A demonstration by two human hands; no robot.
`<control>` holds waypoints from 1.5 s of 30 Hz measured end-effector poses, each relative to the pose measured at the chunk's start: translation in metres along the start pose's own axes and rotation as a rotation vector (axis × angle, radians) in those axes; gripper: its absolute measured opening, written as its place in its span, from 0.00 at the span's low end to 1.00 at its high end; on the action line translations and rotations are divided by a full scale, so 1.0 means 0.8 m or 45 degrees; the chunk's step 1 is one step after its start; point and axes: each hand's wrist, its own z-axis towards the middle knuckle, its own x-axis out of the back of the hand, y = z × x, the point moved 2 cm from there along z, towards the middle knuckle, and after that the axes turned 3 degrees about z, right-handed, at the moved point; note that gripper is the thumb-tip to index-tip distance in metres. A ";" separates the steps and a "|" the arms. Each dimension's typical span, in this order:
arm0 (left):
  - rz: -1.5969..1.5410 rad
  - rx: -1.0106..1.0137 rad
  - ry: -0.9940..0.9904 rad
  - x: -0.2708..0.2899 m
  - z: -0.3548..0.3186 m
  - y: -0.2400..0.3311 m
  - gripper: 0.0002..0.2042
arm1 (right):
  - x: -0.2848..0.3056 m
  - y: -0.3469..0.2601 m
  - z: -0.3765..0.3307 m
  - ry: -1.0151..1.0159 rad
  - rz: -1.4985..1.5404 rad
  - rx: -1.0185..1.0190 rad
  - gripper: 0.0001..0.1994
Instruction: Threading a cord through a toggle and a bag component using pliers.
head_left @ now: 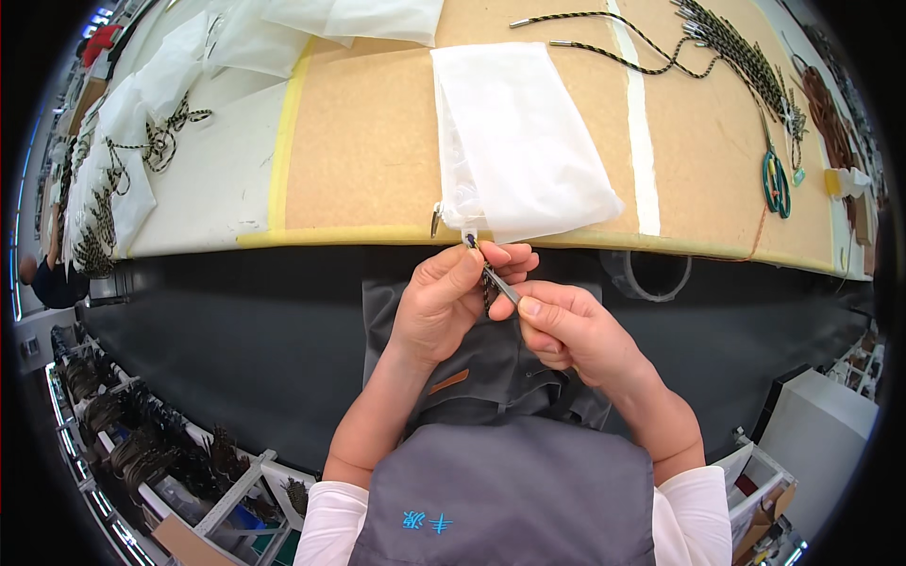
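My left hand [448, 297] and my right hand [571, 325] meet just below the table's front edge. Between their fingertips they pinch a braided black-and-yellow cord with a metal tip [500, 285]. The cord's upper end runs up into the mouth of a white translucent bag [519, 141] lying on the tan tabletop [368, 141]. A second metal tip [436, 219] pokes out at the bag's lower left corner.
Several more braided cords with metal tips [727, 47] lie at the far right, next to green-handled scissors [776, 181]. White bags with cords [132, 141] are piled at the left. A tape roll [658, 275] sits under the table edge. Shelves stand at lower left.
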 end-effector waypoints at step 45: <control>0.009 -0.067 -0.204 -0.017 0.026 0.002 0.18 | 0.002 -0.005 0.003 -0.165 0.561 -0.106 0.13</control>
